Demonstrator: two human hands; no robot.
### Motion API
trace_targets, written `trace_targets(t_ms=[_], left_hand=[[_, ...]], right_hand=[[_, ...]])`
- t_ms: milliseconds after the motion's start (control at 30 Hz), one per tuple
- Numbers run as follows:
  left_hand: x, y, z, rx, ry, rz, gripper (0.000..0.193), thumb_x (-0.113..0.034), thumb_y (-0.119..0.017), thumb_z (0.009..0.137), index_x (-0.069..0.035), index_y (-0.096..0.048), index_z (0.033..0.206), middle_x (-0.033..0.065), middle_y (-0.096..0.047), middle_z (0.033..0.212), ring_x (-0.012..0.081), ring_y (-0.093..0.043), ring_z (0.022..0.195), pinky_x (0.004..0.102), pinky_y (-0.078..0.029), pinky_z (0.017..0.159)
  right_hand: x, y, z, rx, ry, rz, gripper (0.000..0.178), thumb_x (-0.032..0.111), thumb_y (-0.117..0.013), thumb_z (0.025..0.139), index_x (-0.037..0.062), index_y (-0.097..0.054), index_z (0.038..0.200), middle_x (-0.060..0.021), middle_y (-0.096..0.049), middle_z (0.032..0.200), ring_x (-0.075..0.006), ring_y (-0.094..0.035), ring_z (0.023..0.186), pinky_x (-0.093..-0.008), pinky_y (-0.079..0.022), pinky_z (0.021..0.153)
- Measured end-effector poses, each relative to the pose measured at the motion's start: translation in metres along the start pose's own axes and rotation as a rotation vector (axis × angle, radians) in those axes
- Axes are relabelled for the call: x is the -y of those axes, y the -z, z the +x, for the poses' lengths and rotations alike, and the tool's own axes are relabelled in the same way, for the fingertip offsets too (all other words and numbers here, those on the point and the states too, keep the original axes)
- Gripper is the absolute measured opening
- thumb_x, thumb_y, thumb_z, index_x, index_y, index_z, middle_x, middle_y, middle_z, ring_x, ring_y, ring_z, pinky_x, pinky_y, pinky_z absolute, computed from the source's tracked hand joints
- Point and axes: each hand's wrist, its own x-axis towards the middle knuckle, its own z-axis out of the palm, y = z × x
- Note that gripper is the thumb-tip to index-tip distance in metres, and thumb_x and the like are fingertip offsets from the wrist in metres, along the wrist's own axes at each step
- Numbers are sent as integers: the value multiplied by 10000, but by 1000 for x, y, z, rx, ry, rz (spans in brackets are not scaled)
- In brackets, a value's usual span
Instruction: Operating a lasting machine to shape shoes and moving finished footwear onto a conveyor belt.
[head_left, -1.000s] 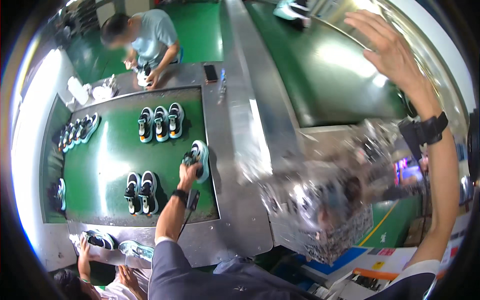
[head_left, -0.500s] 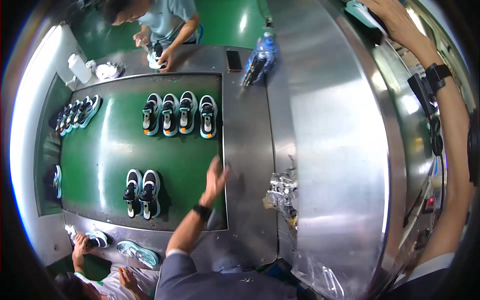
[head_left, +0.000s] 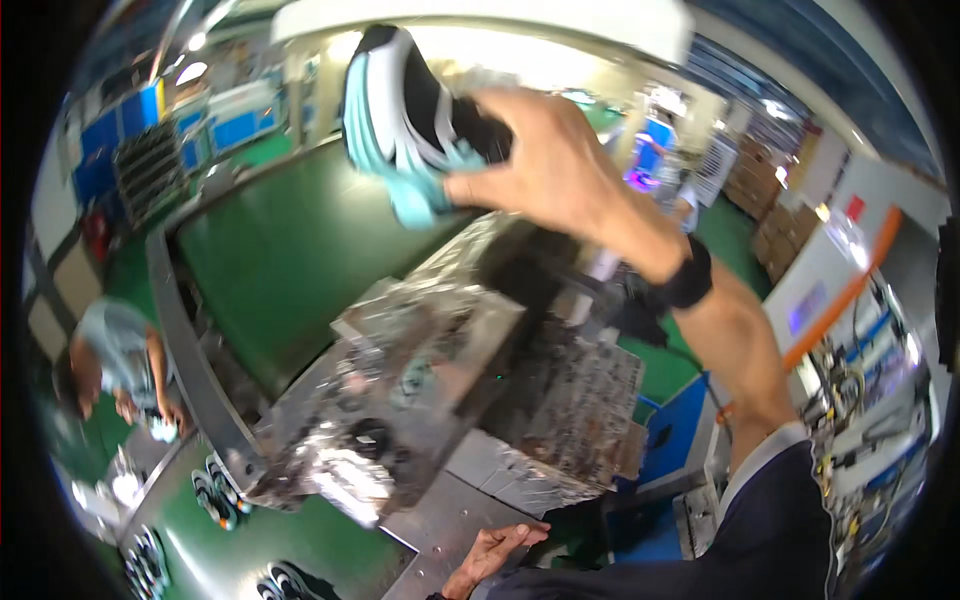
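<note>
- While our left hand [head_left: 490,553] is at six o'clock, we cannot tell its grip.
- At eleven o'clock, our right hand [head_left: 555,165] pinches a thick-soled black, white and teal shoe [head_left: 400,110] by its upper.
- We judge it light, soft-topped, firm-soled, best held there.

Green floor [head_left: 738,235]; brown cartons [head_left: 778,232] stacked at right; dark rack [head_left: 150,168] beside blue panels [head_left: 105,135] at left; ceiling lamps [head_left: 192,72] lit overhead.

Lamps [head_left: 192,73] glare overhead, blur softens detail, and dark edges bend
</note>
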Motion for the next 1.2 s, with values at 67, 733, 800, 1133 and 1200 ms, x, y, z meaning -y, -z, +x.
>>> trace_targets(t_ms=[67, 733, 800, 1133, 1200], left_hand=[[-44, -40, 15, 287, -109, -18, 552, -386, -593, 953, 54, -552, 1283, 172, -578, 1302, 254, -558, 1200, 359, -425, 1039], [150, -562, 95, 857, 89, 442, 519, -178, -585, 955, 4, -398, 1403, 118, -554, 1291, 191, -523, 1156, 320, -414, 989], [186, -607, 104, 1058, 136, 531, 559, -253, -540, 986, 4, -351, 1445, 122, -521, 1346, 187, -485, 1211, 314, -388, 1016], [455, -787, 320, 833, -96, 1235, 912, -430, -767, 757, 135, -375, 1356, 218, -627, 1114, 220, -661, 872, 363, -532, 638], [487, -812, 326, 795, -98, 1344, 878, -423, -783, 715, 91, -407, 1319, 308, -533, 1289, 385, -528, 1218, 428, -441, 1002]], right_hand=[[12, 75, -68, -67, -95, 23, 523, 309, -800, 643, -51, -636, 985, -198, -626, 763, -319, -634, 721, -412, -516, 676], [267, 396, -666, -1178, -1569, -126, 653, 90, -761, 678, 25, -516, 1280, -89, -621, 1108, -165, -564, 1077, -299, -456, 938], [288, 416, -713, -1366, -1574, -247, 632, 99, -759, 668, 23, -535, 1254, -69, -612, 1076, -142, -575, 965, -288, -462, 895], [367, 510, -784, -1460, -1710, -832, 537, 70, -658, 712, 6, -535, 1232, -89, -602, 1106, -161, -580, 1004, -300, -453, 916], [376, 514, -792, -1433, -1750, -974, 526, 63, -647, 727, -5, -529, 1235, -86, -597, 1082, -162, -576, 980, -295, -455, 908]])
